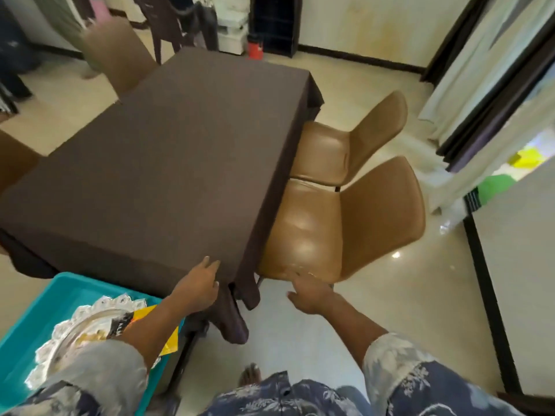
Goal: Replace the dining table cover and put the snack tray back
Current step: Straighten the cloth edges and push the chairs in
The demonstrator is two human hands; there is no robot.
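Dressed in a short-sleeved shirt, dark blue with a pale grey-white floral print, buttoned down the front. Left sleeve and right sleeve loose, ending above the elbow, washed pale in the light. Forearms bare below them. Left hand and right hand bare, no rings or watch visible. Toes of one bare foot showing.

Glossy cream floor, pale walls, 2 tan chairs, white curtains at right.
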